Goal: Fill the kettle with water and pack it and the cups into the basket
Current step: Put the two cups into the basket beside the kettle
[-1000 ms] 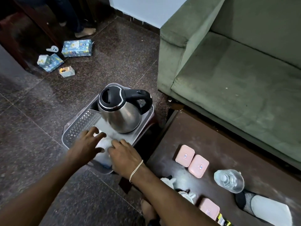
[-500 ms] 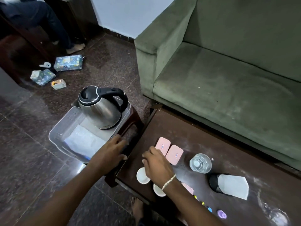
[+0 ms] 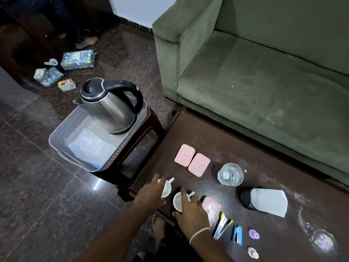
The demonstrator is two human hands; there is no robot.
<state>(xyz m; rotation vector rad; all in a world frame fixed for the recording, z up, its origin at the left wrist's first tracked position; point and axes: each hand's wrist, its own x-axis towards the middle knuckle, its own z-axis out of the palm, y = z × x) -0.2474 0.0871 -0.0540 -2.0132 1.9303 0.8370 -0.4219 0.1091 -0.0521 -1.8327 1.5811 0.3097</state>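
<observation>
A steel kettle [image 3: 109,108] with a black lid and handle stands in the far end of the grey basket [image 3: 56,140], which sits on a brown stool [image 3: 151,123]. White sheeting [image 3: 92,146] lies in the basket's near end. Two white cups stand at the dark table's near left corner. My left hand [image 3: 150,194] reaches over the left cup [image 3: 167,190], fingers fairly straight and touching it. My right hand [image 3: 191,209] lies spread on the right cup [image 3: 177,201], index finger across its mouth, thumb beside its near rim.
On the table [image 3: 217,140] lie two pink cases [image 3: 191,160], a third pink case [image 3: 212,208], a clear water bottle [image 3: 230,174], a black flask in white paper [image 3: 264,200], pens and a blue stapler [image 3: 237,234]. A green sofa [image 3: 255,76] borders the table. Boxes [image 3: 77,59] lie on the floor.
Both hands left the basket and moved right to the table. The left hand came off the stool edge onto the left cup; the right hand settled on the right cup.
</observation>
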